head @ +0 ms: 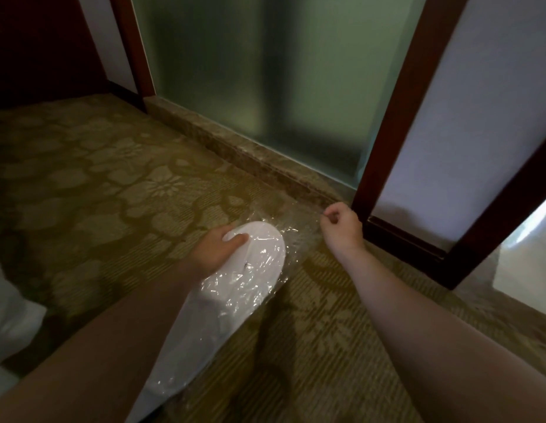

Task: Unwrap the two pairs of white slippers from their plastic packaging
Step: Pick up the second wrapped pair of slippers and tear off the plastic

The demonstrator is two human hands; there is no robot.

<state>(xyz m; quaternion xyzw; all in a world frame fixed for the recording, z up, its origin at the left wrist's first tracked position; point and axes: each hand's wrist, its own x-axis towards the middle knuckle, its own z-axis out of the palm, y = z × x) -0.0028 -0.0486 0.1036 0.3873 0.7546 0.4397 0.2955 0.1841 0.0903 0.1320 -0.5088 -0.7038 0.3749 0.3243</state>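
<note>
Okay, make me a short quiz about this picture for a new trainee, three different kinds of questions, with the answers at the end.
1. True or false: the left hand grips the toe end of the white slippers.
2. Multiple choice: what is the right hand pinching? A) a carpet thread B) the clear plastic wrap stretched off the toe end C) the door frame
3. Fill in: the floor under the slippers is a patterned ____.

Key: 1 true; 2 B; 3 carpet.
</note>
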